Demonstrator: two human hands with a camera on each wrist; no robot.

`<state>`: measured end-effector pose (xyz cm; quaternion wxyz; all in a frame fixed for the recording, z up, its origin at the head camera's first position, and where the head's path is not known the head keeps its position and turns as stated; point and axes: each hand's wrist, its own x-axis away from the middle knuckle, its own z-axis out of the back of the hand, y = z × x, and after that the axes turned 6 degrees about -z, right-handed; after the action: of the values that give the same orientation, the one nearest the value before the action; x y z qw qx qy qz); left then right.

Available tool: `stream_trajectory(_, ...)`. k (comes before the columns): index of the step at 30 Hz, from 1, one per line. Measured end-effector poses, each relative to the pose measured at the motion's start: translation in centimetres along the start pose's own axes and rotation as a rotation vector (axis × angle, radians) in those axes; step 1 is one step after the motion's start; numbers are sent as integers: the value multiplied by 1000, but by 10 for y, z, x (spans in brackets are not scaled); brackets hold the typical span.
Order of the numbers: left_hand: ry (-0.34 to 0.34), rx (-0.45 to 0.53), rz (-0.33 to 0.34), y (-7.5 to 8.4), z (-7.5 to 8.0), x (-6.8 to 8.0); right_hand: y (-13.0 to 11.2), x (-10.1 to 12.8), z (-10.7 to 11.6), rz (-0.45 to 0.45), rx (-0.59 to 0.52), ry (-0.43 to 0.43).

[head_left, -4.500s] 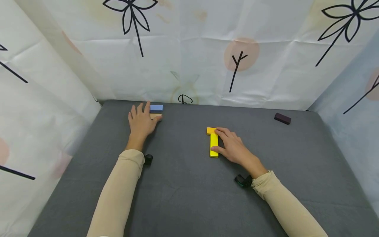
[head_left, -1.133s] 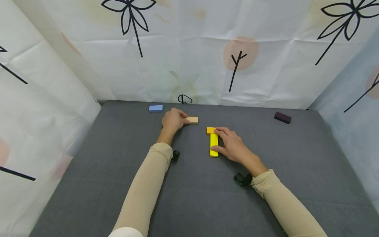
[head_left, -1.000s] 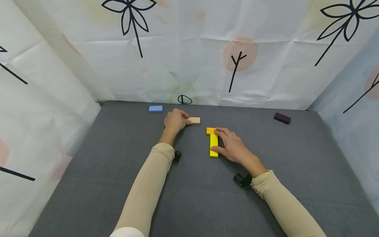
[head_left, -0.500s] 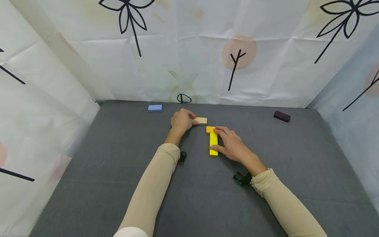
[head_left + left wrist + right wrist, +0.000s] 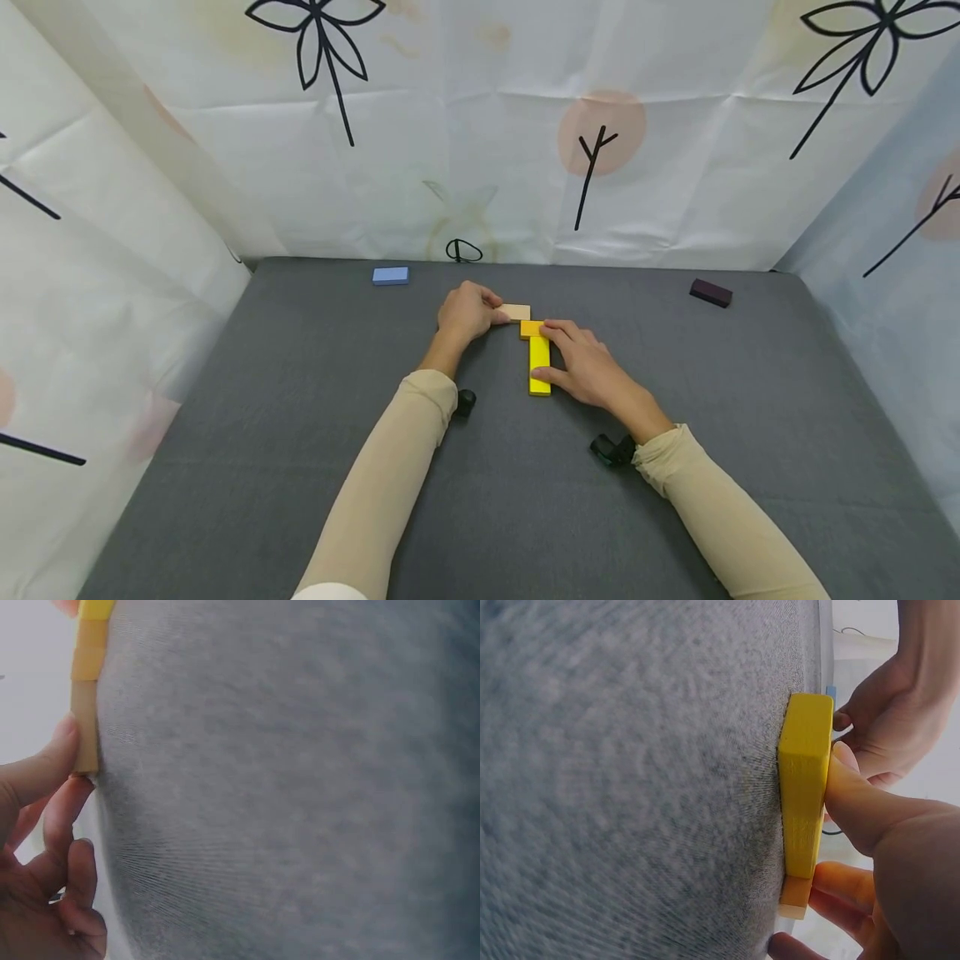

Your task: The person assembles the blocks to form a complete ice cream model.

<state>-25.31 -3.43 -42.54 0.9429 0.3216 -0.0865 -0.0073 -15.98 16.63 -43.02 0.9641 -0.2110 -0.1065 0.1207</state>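
Note:
My left hand pinches a beige wooden block by its left end, thumb in front. The block lies flat on the table; its right end appears to meet the back edge of an orange-yellow block. That block sits crosswise at the far end of a longer yellow block, like a T. With fairly loose fingers, my right hand rests on this pair from the right: thumb on the yellow block, forefinger at the orange-yellow one. Its thumb presses the yellow block in the right wrist view.
A blue block lies near the back edge, left of the hands. Toward the back right lies a dark brown block. The grey cloth-covered table ends at a patterned white curtain.
My left hand reached the beige block beside the blue one, gripped it and slid it right to the orange-yellow block. My right hand has stayed on the yellow blocks.

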Motion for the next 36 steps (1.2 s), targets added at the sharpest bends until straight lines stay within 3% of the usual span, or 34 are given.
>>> stream_trajectory(5, -39, 36, 42, 3, 3, -2, 0, -1, -1, 9, 0, 4)
stream_trajectory(15, -112, 141, 25, 10, -2, -3, 1, -1, -1, 8, -3, 5)
stream_trajectory(36, -137, 116, 23, 25, -15, -5, 2, -1, 1, 14, 2, -7)
